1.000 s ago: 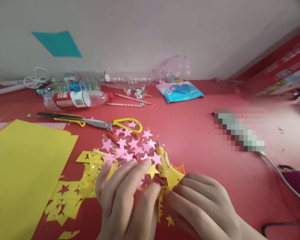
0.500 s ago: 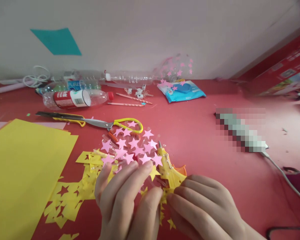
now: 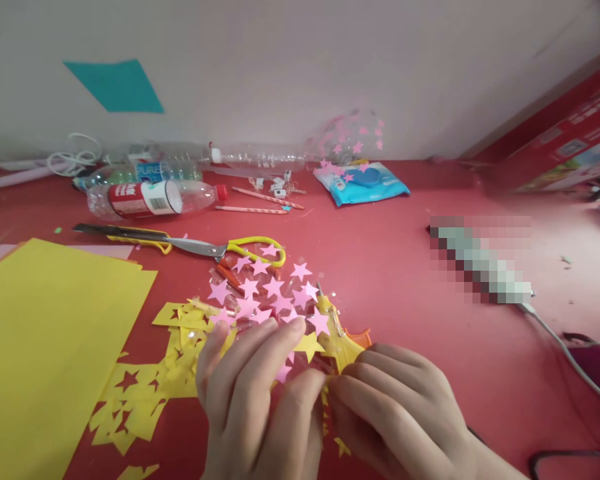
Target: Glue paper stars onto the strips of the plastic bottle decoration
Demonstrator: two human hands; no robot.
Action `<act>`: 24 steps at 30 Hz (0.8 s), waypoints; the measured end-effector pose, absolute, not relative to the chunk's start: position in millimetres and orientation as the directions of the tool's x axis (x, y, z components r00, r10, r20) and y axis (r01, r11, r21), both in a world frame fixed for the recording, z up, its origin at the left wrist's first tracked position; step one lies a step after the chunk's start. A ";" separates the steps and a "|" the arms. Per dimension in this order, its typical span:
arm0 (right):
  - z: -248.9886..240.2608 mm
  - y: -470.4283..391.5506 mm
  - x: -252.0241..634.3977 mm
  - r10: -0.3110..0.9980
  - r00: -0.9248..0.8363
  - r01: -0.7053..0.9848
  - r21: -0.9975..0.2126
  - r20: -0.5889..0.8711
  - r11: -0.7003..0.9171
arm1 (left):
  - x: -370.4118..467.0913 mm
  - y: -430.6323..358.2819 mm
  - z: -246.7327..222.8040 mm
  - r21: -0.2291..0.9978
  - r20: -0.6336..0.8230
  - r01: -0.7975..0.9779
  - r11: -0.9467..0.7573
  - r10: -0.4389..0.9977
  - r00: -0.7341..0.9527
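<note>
A bunch of clear plastic strips tipped with pink paper stars point(image 3: 247, 307) spreads out beyond my left hand point(image 3: 260, 393). That hand is curled around its near side, and the fingers hide where the strips join. My right hand point(image 3: 400, 407) is closed in a pinch beside the left thumb; what sits between its fingertips is hidden. A yellow star point(image 3: 309, 346) shows at the bunch's right edge, just above the left thumb. Behind the right fingers lies a yellow hot glue gun point(image 3: 336, 327) with an orange trigger, its nozzle pointing away. Small yellow stars point(image 3: 342, 447) lie under the hands.
Yellow paper sheets point(image 3: 45, 347) and punched scraps point(image 3: 135, 393) lie left. Scissors point(image 3: 200, 247) and a cutter point(image 3: 140, 237) lie beyond. Bottles point(image 3: 145, 199), pencils point(image 3: 255, 210) and a blue wipes pack point(image 3: 365, 187) line the wall. A pixelated corded object point(image 3: 485, 263) lies right.
The star bunch has shifted slightly right and down. My right hand has moved a little left and up, closer to the left thumb.
</note>
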State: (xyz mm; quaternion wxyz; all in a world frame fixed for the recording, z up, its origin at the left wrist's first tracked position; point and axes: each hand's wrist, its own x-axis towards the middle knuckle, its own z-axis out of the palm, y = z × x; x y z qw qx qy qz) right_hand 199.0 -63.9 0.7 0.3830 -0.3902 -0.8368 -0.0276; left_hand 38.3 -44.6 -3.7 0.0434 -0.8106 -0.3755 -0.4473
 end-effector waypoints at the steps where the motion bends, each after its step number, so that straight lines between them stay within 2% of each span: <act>1: 0.1 -63.8 198.6 0.634 -0.393 0.680 -0.254 0.666 0.688 | 38.3 -44.5 -3.9 0.273 0.754 0.647 -0.712 0.576 0.316; 24: 0.7 -64.7 198.3 0.654 -0.338 0.698 -0.287 0.676 0.657 | 34.4 -44.8 -0.7 0.292 0.715 0.644 -0.707 0.609 0.344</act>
